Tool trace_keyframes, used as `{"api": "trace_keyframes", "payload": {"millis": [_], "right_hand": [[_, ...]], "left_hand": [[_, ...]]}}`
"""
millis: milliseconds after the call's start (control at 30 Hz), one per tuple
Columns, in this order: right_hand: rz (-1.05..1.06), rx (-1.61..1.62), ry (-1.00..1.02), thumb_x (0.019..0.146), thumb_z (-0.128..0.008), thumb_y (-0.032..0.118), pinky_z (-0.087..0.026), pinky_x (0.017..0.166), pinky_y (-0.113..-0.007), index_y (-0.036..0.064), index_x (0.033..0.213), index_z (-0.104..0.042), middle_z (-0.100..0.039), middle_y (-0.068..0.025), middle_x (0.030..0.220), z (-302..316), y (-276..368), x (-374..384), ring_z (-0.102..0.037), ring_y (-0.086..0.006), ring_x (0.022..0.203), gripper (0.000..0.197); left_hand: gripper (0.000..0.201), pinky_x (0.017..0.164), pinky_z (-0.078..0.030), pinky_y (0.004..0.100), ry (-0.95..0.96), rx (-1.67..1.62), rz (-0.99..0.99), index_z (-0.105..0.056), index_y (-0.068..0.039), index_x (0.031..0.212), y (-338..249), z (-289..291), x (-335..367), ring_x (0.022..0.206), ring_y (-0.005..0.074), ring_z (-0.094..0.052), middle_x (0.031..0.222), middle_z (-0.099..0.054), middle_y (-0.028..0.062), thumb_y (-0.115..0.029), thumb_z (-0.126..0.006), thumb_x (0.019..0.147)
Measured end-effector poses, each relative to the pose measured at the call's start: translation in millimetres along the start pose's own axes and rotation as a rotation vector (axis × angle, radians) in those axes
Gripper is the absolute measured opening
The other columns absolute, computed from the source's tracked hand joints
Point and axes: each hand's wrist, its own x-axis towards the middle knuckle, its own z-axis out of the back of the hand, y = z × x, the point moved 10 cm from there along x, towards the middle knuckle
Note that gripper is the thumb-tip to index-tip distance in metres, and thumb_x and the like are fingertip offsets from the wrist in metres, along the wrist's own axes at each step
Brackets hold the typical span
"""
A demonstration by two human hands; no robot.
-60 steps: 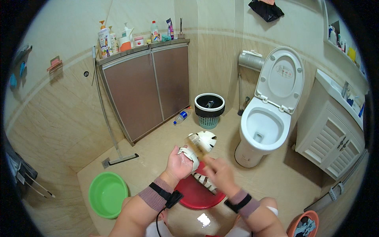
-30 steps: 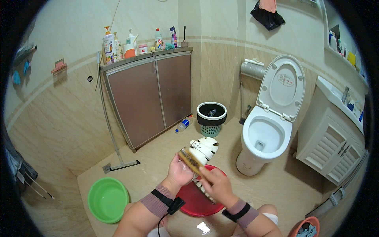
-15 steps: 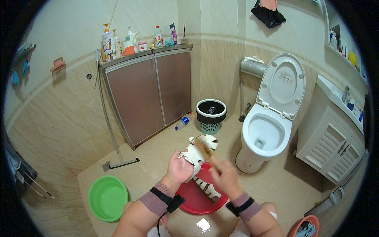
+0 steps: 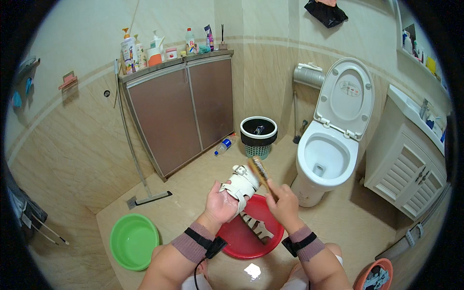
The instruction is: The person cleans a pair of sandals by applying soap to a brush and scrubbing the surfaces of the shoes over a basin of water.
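My left hand [image 4: 220,204] grips a white sandal [image 4: 241,183] with buckled straps, held above a red basin [image 4: 241,237] on the floor. My right hand [image 4: 284,205] holds a wooden scrub brush [image 4: 260,170], its bristles against the sandal's toe end. A second white sandal [image 4: 255,225] lies inside the red basin. Both wrists wear brown-and-black bands.
A green basin [image 4: 132,240] sits at lower left. An open white toilet [image 4: 328,150] stands at the right, beside a white louvred cabinet [image 4: 411,169]. A black and green bin [image 4: 258,137], a plastic bottle [image 4: 223,145], a brown cabinet [image 4: 183,111] and a squeegee [image 4: 145,197] lie ahead.
The brush has gone back and forth along the sandal, now at its far toe end. My left hand has kept hold of the sandal over the red basin.
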Motion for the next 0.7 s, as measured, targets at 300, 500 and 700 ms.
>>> {"api": "trace_keyframes", "payload": {"millis": [300,500,700], "right_hand": [[-0.088,-0.107,-0.1,0.08,-0.069,0.021,-0.049,0.057,-0.042,0.02,0.121,-0.064,-0.058,-0.0111,0.074,12.2,-19.8,5.5,-0.06,-0.0306,0.067,0.041],[0.069,0.053,0.02,0.08,-0.07,0.02,-0.051,0.06,-0.042,0.0193,0.119,-0.066,-0.06,-0.012,0.078,-13.3,27.6,-14.4,-0.06,-0.0302,0.066,0.039],[0.024,0.034,-0.018,0.08,-0.069,0.021,-0.05,0.061,-0.042,0.0165,0.121,-0.065,-0.061,-0.0127,0.081,-3.5,7.0,-6.8,-0.061,-0.0305,0.07,0.04]], "left_hand": [[0.051,0.107,-0.029,0.0611,-0.128,0.002,-0.045,-0.046,-0.011,0.121,-2.6,5.2,0.7,0.129,0.0391,-0.044,0.139,-0.048,0.0167,-0.052,-0.024,0.101],[0.052,0.108,-0.029,0.0618,-0.003,-0.166,0.013,-0.047,-0.01,0.12,-9.0,8.8,-4.4,0.129,0.0387,-0.044,0.139,-0.048,0.0166,-0.053,-0.025,0.1],[0.048,0.106,-0.027,0.0654,-0.215,-0.003,-0.1,-0.048,-0.008,0.114,-9.9,6.3,-1.2,0.127,0.0408,-0.045,0.135,-0.051,0.0185,-0.05,-0.028,0.101]]}}
